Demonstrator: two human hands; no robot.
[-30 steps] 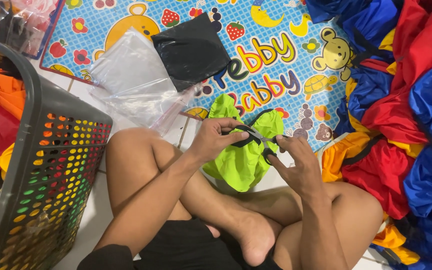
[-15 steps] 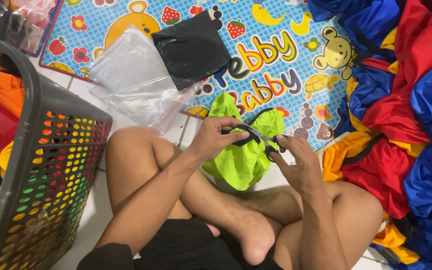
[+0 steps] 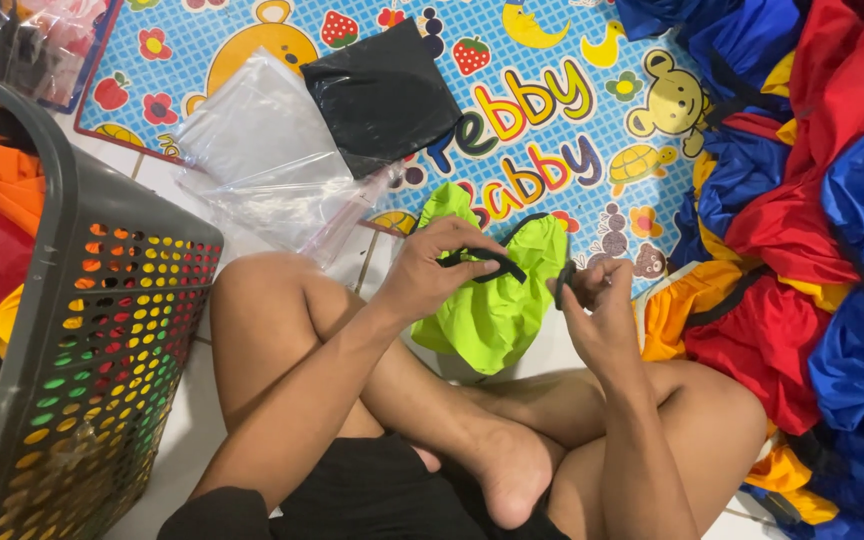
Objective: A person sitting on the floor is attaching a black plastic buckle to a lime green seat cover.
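Note:
A lime-green fabric piece (image 3: 492, 300) with a black strap (image 3: 482, 260) hangs in front of my crossed legs. My left hand (image 3: 437, 265) pinches the strap near the top of the green fabric. My right hand (image 3: 597, 310) grips the other black end of the strap to the right of the fabric. Both hands hover above the floor at the edge of a colourful children's play mat (image 3: 552, 110).
A dark perforated laundry basket (image 3: 102, 330) with orange and red cloth stands at left. Clear plastic bags (image 3: 262, 150) and a black bag (image 3: 382, 95) lie on the mat. A heap of red, blue and yellow fabric (image 3: 812, 240) fills the right side.
My hands have moved slightly apart along the black strap, the right one pulling its end to the right. The green fabric stays between them.

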